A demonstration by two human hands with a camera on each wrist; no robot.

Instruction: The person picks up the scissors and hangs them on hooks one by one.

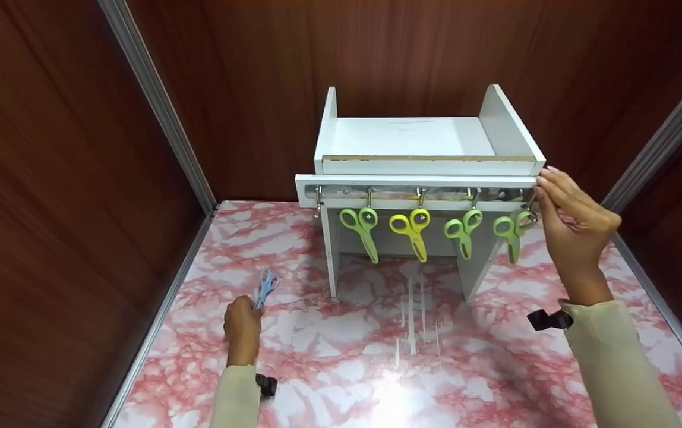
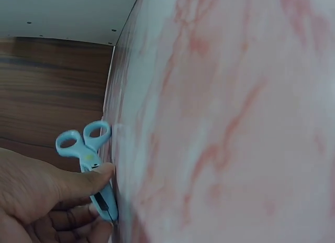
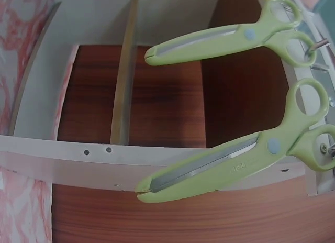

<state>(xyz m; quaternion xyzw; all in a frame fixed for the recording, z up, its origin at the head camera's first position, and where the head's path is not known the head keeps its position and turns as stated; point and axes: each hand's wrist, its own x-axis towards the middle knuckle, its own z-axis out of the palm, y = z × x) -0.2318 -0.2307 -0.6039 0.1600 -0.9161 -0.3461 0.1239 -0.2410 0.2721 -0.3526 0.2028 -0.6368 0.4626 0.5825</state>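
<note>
My left hand (image 1: pixel 242 326) is low at the left, pinching light blue scissors (image 1: pixel 267 286) between thumb and fingers. In the left wrist view, the thumb presses on the scissors' (image 2: pixel 95 167) blades, with the two finger loops pointing away from the hand. My right hand (image 1: pixel 578 223) grips the right end of a white hook rail (image 1: pixel 418 179) on a white shelf unit (image 1: pixel 418 137). From its hooks hang green scissors (image 1: pixel 367 235), yellow scissors (image 1: pixel 417 235), more green scissors (image 1: pixel 464 235) and, beside my right hand, another green pair (image 1: pixel 513 238). The leftmost hook (image 1: pixel 319 199) carries nothing.
The shelf unit stands on a red-and-white marbled tabletop (image 1: pixel 329 345). Dark wood panels (image 1: pixel 246 89) enclose the back and sides, with metal strips at the corners. The unit's side panel (image 3: pixel 157 154) shows close in the right wrist view.
</note>
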